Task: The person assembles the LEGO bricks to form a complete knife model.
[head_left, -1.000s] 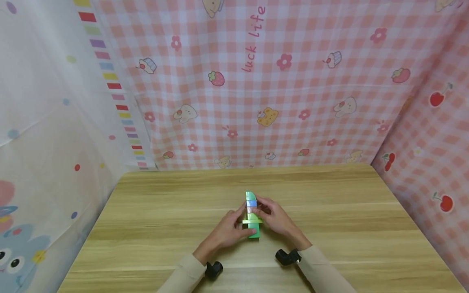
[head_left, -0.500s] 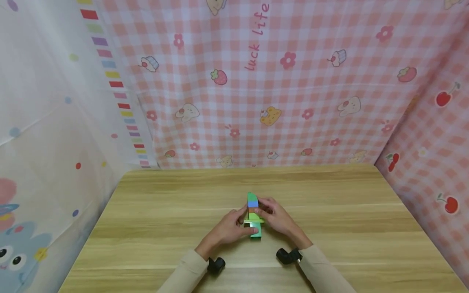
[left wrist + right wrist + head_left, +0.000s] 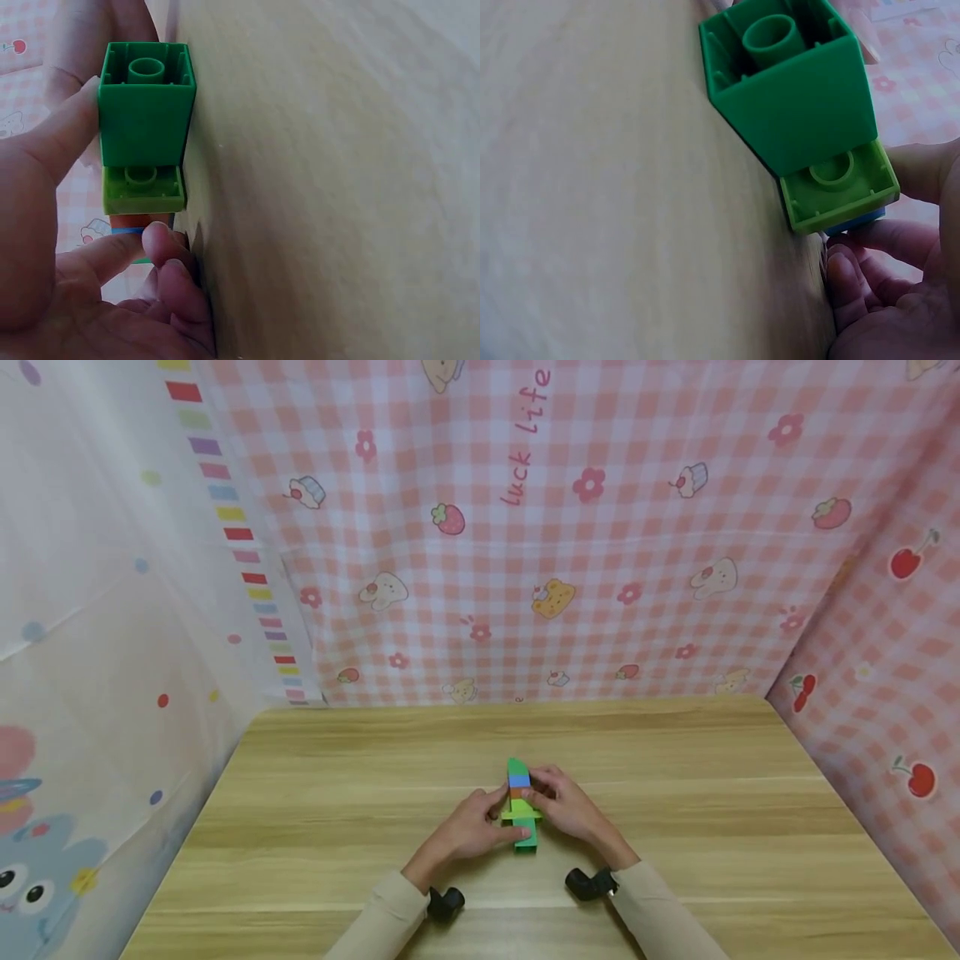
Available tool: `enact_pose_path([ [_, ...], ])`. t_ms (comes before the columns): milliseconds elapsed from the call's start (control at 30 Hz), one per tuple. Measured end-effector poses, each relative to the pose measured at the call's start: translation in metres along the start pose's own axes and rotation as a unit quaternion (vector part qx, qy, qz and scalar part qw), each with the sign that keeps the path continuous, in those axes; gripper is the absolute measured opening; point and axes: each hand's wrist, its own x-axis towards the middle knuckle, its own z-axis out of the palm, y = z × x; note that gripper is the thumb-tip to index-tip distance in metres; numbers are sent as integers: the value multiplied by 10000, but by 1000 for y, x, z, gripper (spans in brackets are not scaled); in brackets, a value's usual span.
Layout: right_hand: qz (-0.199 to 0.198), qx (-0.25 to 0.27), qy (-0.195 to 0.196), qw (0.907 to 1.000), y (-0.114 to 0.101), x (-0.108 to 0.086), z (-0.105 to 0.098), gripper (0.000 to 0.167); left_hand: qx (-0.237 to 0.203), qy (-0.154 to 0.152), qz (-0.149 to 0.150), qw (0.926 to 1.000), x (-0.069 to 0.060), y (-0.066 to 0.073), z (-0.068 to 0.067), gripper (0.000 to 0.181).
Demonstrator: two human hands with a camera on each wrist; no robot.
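Note:
A sword-shaped stack of toy building bricks (image 3: 520, 807) lies flat near the middle of the table. Its blade shows a rounded green tip, then blue, orange-brown and lime bricks. Below a lime crosspiece (image 3: 840, 184) sits a dark green brick (image 3: 146, 124), whose hollow underside faces the wrist cameras. My left hand (image 3: 468, 828) grips the stack from the left, thumb on the dark green brick and index finger along the blade. From the right, my right hand (image 3: 566, 806) pinches the blade with its thumb on the orange-brown and lime part.
The wooden table (image 3: 337, 777) spreads around both hands. Behind it hangs a pink checked cloth (image 3: 450, 568), and patterned cloths stand at the left and right sides. Black wrist cameras (image 3: 446, 903) sit on both cuffs.
The view shifts slightly. The brick stack and my left hand slide a little right and toward the person. Both hands keep their hold, and my right hand hardly moves.

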Motion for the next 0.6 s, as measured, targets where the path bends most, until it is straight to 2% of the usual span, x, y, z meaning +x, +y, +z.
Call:
enact_pose_path([
  [433, -20, 77, 182, 9998, 3, 3, 3, 44, -113, -136, 10, 9998, 5, 1, -3, 76],
  [533, -22, 147, 267, 9995, 4, 4, 2, 44, -244, -117, -118, 9996, 4, -2, -7, 79],
  [600, 16, 209, 327, 9992, 4, 3, 0, 46, -361, -1, -262, 9990, 1, -6, -12, 82],
])
